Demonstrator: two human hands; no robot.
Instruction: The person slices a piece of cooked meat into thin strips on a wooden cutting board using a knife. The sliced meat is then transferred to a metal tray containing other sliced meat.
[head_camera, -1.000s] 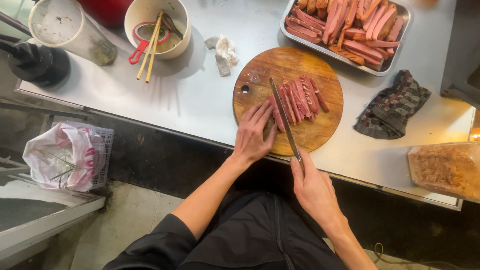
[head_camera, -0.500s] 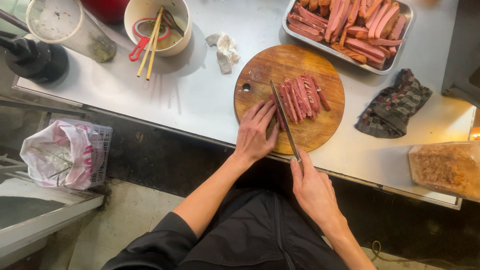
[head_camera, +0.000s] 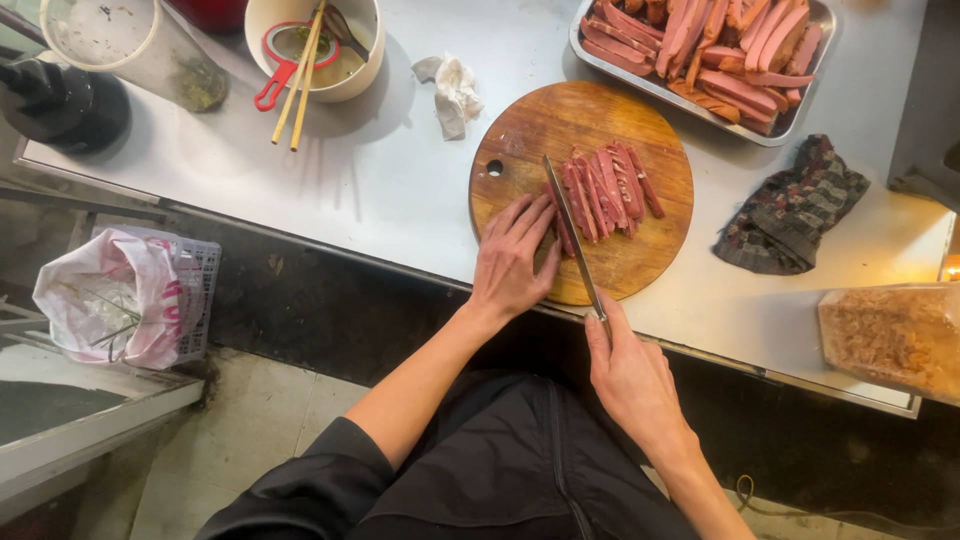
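1. Compared with a second ago, the knife (head_camera: 572, 232) has shifted very little; its long blade lies along the left edge of the sliced pink meat (head_camera: 605, 190) on the round wooden cutting board (head_camera: 583, 190), and the strips look much the same in number and spread.
2. I judge this to mean the slicing is mid-stroke, with another thin strip being taken off the left side.
3. The left hand (head_camera: 512, 262) rests flat on the board's lower left part — fingers close together, tips pressed against the uncut piece just left of the blade.
4. The right hand (head_camera: 630, 375) sits below the board's near rim, fingers curled shut around the knife handle.
5. Beyond the board's far right rim stands a metal tray (head_camera: 600, 68) of more meat strips — a dark cloth (head_camera: 790, 208) lies right of the board.
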